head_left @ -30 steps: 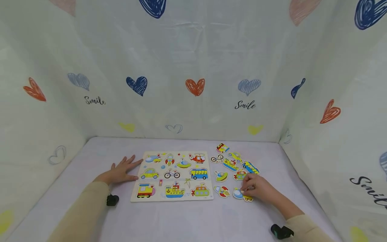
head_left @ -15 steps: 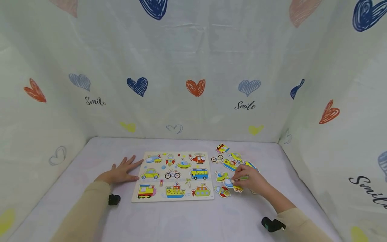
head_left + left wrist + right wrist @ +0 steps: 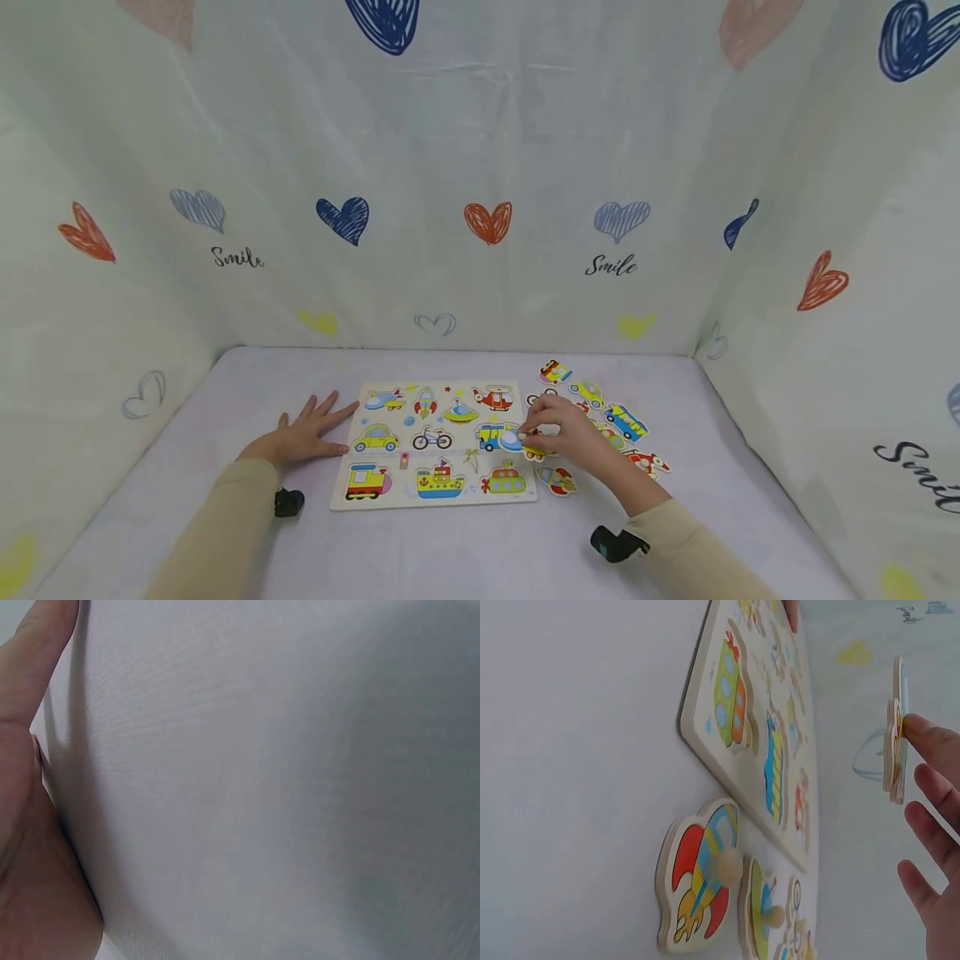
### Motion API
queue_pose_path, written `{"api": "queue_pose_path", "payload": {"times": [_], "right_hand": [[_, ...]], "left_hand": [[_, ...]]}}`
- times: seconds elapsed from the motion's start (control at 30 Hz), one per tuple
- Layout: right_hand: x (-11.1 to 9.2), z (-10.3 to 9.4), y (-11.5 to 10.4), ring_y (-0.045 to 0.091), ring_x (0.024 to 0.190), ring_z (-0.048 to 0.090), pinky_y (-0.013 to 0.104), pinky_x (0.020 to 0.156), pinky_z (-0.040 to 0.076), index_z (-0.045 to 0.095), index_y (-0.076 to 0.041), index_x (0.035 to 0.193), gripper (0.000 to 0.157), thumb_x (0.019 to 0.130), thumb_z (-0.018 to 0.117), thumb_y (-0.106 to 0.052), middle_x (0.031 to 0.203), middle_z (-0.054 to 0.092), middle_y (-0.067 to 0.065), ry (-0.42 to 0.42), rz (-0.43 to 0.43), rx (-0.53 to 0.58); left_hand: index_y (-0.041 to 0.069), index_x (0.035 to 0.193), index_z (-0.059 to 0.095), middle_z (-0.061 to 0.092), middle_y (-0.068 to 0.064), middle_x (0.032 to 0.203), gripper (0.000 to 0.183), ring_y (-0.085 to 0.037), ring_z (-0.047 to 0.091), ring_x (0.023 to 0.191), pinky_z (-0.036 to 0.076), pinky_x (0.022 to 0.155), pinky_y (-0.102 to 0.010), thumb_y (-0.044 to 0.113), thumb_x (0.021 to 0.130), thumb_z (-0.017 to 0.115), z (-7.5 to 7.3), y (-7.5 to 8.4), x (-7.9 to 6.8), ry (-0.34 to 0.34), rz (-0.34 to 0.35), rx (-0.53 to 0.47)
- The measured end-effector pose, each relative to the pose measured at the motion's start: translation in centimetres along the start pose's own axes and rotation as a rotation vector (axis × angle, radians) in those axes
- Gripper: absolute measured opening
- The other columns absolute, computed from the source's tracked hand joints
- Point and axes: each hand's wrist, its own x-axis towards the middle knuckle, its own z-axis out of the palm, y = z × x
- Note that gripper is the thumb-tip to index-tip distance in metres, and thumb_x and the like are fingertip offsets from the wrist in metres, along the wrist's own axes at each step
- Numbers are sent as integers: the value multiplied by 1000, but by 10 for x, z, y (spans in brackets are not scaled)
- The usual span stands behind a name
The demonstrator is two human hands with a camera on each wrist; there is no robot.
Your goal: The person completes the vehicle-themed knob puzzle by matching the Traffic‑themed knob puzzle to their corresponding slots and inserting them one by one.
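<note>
My right hand pinches an airplane puzzle piece by its small knob. In the head view the piece overlaps the printed bus near the right edge of the puzzle board. The right wrist view shows the airplane piece edge-on, raised off the table at the fingertips. My left hand lies flat with fingers spread, fingertips right at the board's left edge. A rocket piece lies just off the board's right side, below my right hand.
Right of the board lie more loose knobbed pieces: a train, a car, a bus and a helicopter. My right hand partly hides others. A heart-printed curtain surrounds the table.
My right hand has lifted the airplane piece from the loose pieces and carried it left to the board's right edge. A helicopter piece now shows behind the wrist. My left hand stays put.
</note>
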Motion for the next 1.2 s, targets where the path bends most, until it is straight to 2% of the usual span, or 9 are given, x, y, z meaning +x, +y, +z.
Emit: {"api": "queue_pose_path", "payload": {"times": [0.23, 0.4, 0.67, 0.97, 1.2], "right_hand": [[27, 19, -10, 17, 92, 54, 37, 76, 50, 78, -16, 92, 8, 84, 77, -15, 93, 57, -10, 26, -31, 19], [45, 37, -14, 18, 95, 55, 40, 81, 50, 76, -19, 94, 6, 88, 73, -20, 95, 57, -11, -5, -15, 30], [82, 61, -29, 10, 89, 55, 29, 77, 49, 74, -18, 96, 7, 90, 72, -18, 95, 58, -11, -28, -12, 53], [117, 84, -42, 8, 89, 54, 27, 74, 48, 75, -21, 99, 9, 91, 71, -25, 99, 57, -11, -98, 45, 54], [137, 97, -47, 21, 98, 56, 29, 76, 48, 75, -18, 100, 11, 91, 71, -25, 104, 60, -2, -107, 59, 98]], "left_hand": [[15, 153, 30, 4, -28, 158, 90, -55, -7, 140, -8, 99, -79, 58, 83, 66, -2, -4, 2, -26, -1, -11], [16, 153, 29, 4, -27, 159, 90, -55, -6, 140, -7, 100, -78, 57, 83, 67, -1, -4, 3, -44, -7, -18], [17, 154, 28, 2, -26, 159, 92, -53, -8, 141, -8, 101, -77, 60, 83, 66, -1, -3, 3, -49, -45, -6], [15, 154, 27, 3, -27, 159, 95, -54, -7, 141, -7, 100, -77, 62, 81, 66, 0, -5, 7, -47, -42, 1], [14, 154, 25, 3, -27, 159, 97, -54, -7, 140, -7, 99, -78, 61, 81, 67, 0, -6, 7, -48, -32, -3]]}}
